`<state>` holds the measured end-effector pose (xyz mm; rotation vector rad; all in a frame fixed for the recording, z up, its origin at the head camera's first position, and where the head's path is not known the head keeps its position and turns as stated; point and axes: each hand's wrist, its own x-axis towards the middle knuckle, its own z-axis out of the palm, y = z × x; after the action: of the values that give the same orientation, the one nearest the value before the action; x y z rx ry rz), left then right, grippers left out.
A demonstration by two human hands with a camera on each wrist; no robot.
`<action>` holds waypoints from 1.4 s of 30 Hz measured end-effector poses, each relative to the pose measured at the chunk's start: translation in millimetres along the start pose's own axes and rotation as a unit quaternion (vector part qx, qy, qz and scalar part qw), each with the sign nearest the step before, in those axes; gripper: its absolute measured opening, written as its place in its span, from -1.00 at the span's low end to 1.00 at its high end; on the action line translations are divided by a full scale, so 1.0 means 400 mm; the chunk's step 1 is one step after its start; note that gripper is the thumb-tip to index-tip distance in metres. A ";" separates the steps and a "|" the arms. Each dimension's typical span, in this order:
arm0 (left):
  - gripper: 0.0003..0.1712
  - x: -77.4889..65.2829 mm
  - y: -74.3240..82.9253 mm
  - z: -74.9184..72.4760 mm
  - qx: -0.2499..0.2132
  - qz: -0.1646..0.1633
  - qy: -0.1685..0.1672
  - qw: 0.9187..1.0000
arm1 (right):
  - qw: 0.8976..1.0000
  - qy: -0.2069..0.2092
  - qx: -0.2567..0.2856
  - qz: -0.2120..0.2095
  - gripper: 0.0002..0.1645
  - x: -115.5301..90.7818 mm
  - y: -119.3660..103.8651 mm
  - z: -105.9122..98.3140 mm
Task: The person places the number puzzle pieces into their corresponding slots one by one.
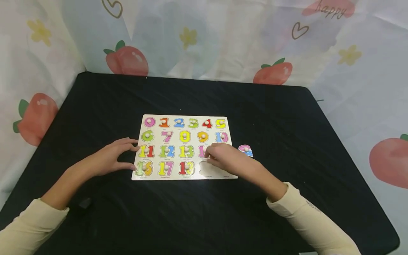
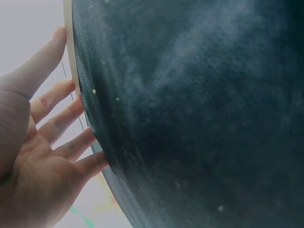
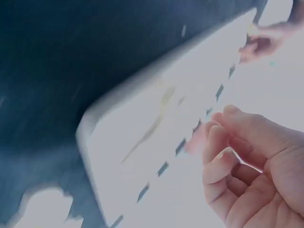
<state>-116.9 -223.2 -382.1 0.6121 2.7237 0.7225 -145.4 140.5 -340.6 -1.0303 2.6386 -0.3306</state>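
A wooden number puzzle board (image 1: 175,177) lies on the black table, most of its slots filled with knobbed number pieces. My left hand (image 1: 116,157) rests at the board's left edge, thumb and fingers spread; in the left wrist view the left hand's fingertips (image 2: 84,102) touch that edge. My right hand (image 1: 227,156) is over the right part of the board, near the pink number 14 piece (image 1: 200,151), with curled fingers. Thumb and index tips meet in the right wrist view; I cannot tell whether they pinch a knob. The hand hides the spots right of the 14.
A loose pink and blue number piece (image 1: 245,150) lies on the table just right of the board. In the bottom row an unfilled slot (image 1: 210,170) shows right of the 18 piece (image 1: 186,168). A printed curtain (image 1: 204,39) hangs behind the black table (image 1: 191,219).
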 end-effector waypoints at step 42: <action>-0.25 0.004 0.005 -0.001 0.003 0.000 0.000 1.000 | 0.998 -0.031 0.038 0.024 -0.93 -0.086 0.099 -0.056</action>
<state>-117.9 -221.0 -380.9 0.6129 2.7281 0.7136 -153.6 194.8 -325.7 -0.9355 2.5696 -0.3784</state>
